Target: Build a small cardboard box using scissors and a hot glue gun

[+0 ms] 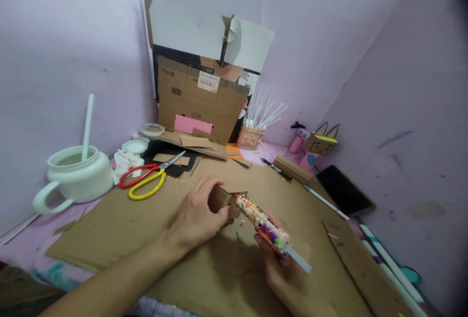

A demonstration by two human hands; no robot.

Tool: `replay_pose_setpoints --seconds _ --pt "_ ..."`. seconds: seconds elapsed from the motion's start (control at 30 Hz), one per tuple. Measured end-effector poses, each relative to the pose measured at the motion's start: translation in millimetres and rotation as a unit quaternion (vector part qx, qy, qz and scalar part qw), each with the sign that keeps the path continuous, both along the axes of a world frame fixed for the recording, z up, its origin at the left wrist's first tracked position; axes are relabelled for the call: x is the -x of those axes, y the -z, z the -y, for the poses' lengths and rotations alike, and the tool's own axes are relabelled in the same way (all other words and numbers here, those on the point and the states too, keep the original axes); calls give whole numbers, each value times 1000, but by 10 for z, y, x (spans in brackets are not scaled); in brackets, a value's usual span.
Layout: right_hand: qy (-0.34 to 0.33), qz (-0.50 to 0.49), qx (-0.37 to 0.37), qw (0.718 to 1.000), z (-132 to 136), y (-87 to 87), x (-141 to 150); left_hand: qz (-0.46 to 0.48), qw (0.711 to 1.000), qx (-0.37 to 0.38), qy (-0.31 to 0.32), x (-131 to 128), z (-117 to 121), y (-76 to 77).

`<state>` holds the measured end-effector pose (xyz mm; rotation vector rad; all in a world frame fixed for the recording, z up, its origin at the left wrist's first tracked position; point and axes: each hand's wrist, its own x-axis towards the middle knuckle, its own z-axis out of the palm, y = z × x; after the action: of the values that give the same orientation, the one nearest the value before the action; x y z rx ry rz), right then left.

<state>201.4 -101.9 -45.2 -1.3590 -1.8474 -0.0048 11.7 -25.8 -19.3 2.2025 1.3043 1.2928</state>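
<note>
My left hand curls around a small brown cardboard piece, its fingers and thumb gripping it just above the cardboard sheet. In my right hand is a glue gun with a colourful patterned body. A whitish glue stick juts from its back end. The gun's nozzle points up and left, at the edge of the cardboard piece; whether it touches cannot be made out. Small scraps lie on the sheet beneath.
Red-and-yellow scissors lie at left, near a pale green pot. Behind stand a cardboard box and a cup of glue sticks. At right are a black pen, a phone and a cardboard animal figure.
</note>
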Motion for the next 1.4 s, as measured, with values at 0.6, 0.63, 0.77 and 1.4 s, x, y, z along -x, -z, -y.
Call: replay_pose_setpoints --seconds 0.6,0.63,0.77,1.4 --pt "24 -29 -7 999 -50 150 -40 28 999 37 -4 -10 2 -40" --pt "26 -33 -8 999 -55 144 -34 34 998 47 -5 -7 2 -49" --pt "60 -114 -2 992 -85 55 -18 70 990 120 1 23 -26 -48" --pt "297 -41 249 921 -460 -413 -404 274 877 332 214 -2 -149 202"
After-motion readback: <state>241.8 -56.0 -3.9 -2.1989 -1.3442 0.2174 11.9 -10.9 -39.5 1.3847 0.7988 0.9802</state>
